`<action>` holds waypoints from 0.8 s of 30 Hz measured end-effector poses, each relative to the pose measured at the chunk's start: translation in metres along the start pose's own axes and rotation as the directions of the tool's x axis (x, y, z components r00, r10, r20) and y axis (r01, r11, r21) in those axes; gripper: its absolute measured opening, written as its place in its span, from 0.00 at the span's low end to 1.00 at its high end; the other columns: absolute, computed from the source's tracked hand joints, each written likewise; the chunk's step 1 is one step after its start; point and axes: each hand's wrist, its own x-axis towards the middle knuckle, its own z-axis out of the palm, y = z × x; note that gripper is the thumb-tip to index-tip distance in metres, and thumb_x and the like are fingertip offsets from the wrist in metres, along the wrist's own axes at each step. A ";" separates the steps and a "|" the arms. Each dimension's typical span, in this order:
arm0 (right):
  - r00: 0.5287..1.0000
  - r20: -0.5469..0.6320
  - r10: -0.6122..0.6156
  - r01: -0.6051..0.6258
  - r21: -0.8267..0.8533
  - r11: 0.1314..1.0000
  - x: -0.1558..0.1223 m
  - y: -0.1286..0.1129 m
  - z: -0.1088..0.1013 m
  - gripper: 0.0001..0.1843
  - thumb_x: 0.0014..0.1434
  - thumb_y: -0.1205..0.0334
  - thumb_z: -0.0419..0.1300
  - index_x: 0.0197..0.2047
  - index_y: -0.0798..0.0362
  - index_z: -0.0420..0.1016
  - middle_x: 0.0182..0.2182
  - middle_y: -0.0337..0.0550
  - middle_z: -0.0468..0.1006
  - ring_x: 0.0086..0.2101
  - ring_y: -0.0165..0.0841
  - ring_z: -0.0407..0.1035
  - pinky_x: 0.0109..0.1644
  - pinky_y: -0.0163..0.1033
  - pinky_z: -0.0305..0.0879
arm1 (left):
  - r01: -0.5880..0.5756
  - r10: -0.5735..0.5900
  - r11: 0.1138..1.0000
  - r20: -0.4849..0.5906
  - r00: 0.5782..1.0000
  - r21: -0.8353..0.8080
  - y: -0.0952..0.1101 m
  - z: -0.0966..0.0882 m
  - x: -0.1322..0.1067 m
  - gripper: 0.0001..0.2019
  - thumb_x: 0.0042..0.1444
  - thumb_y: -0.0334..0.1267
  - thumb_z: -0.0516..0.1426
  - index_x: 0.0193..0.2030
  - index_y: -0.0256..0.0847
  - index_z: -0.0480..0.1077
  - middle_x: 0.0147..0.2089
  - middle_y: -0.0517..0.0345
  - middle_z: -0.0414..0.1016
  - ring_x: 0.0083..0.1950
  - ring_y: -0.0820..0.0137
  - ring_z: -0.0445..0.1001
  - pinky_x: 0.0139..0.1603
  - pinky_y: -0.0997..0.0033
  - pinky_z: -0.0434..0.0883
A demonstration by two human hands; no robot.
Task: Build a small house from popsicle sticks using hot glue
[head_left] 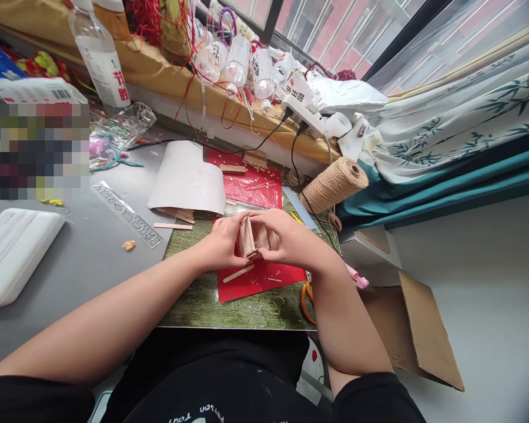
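Observation:
Between my two hands is a small box-like piece built of wooden craft sticks (248, 239), held over a red sheet (286, 271). My left hand (223, 242) grips its left side, with the thumb at the lower edge. Around the right side curls my right hand (284, 235), its thumb near the front; some of the piece is hidden behind the fingers. A loose craft stick (238, 274) lies on the red sheet just below, with a thin sliver (274, 280) to its right.
Behind my hands are a curled white sheet (187, 176), stacked sticks (254, 159) and a twine spool (335, 185). Orange-handled scissors (307, 302) lie by my right forearm. A clear ruler (127, 214) is on the left; plastic bottles (237, 61) line the sill. An open cardboard box (427, 329) stands right.

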 end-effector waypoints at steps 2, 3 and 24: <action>1.000 0.010 0.013 -0.013 0.011 1.000 0.001 0.002 0.001 0.35 0.57 0.70 0.71 0.67 0.47 0.75 0.68 0.50 0.76 0.66 0.47 0.70 0.74 0.57 0.66 | 0.010 -0.010 1.000 -0.002 1.000 0.000 0.000 0.000 0.000 0.63 0.50 0.53 0.73 0.82 0.52 0.37 0.76 0.39 0.62 0.74 0.39 0.65 0.75 0.35 0.62; 1.000 0.011 0.016 -0.016 0.014 1.000 0.000 0.003 0.002 0.36 0.58 0.70 0.71 0.69 0.46 0.74 0.69 0.50 0.75 0.67 0.46 0.70 0.74 0.57 0.65 | 0.008 -0.008 1.000 -0.003 1.000 0.002 -0.001 0.001 -0.001 0.63 0.50 0.53 0.73 0.82 0.52 0.36 0.76 0.38 0.61 0.74 0.39 0.64 0.75 0.35 0.61; 0.887 -0.413 0.204 -0.177 0.103 0.979 -0.078 0.031 0.058 0.34 0.56 0.72 0.63 0.65 0.42 0.75 0.69 0.47 0.73 0.72 0.50 0.62 0.77 0.66 0.60 | -0.015 0.029 0.986 0.083 0.996 -0.167 0.008 -0.011 0.003 0.51 0.54 0.55 0.74 0.79 0.54 0.52 0.55 0.51 0.76 0.54 0.57 0.78 0.60 0.48 0.77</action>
